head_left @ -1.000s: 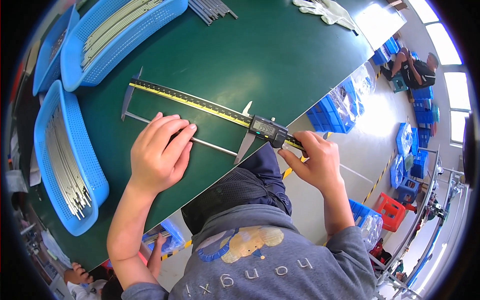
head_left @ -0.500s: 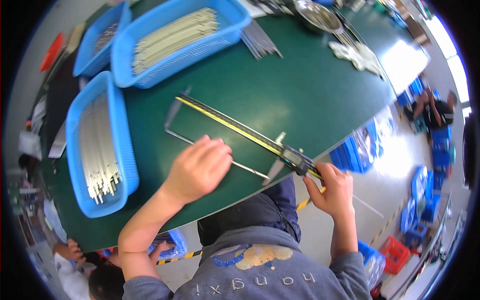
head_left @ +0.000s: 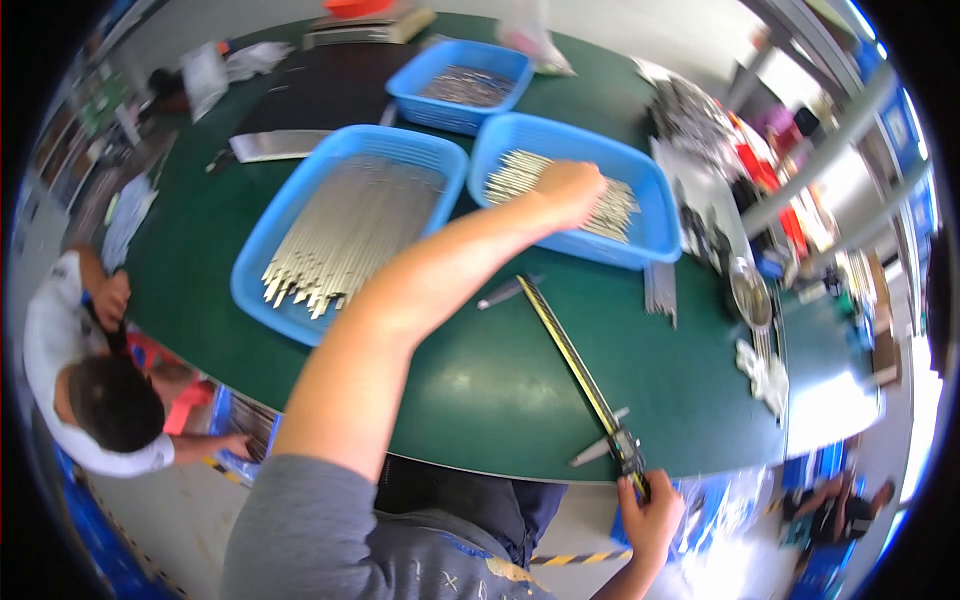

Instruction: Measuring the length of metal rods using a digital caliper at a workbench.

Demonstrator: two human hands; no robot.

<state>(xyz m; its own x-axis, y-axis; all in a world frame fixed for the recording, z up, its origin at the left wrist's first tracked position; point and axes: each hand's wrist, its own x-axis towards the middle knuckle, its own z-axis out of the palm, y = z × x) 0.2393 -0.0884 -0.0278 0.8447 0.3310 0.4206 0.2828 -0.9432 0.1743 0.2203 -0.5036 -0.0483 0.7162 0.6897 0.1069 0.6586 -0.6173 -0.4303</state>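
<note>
My left hand (head_left: pixel 570 187) reaches far out over a blue tray (head_left: pixel 600 252) of short metal rods (head_left: pixel 615 210). Its fingers curl down among the rods, and I cannot tell whether they hold one. My left forearm crosses the green table (head_left: pixel 480 385) on the way there. My right hand (head_left: pixel 652 512) stays at the near table edge, shut on the slider end of a long caliper (head_left: pixel 570 355) with a yellow scale. The caliper lies flat on the table, and its far jaw (head_left: pixel 505 292) points toward the trays.
A larger blue tray (head_left: pixel 285 205) holds long metal rods (head_left: pixel 350 225); a third blue tray (head_left: pixel 455 118) with small parts stands behind it. Loose rods (head_left: pixel 660 290), a metal bowl (head_left: pixel 750 290) and white gloves (head_left: pixel 765 365) lie at right. Another person (head_left: pixel 100 390) crouches at lower left.
My left hand left the thin rod beside the caliper and stretched out to the tray of short rods. That rod no longer lies on the table. My right hand kept hold of the caliper.
</note>
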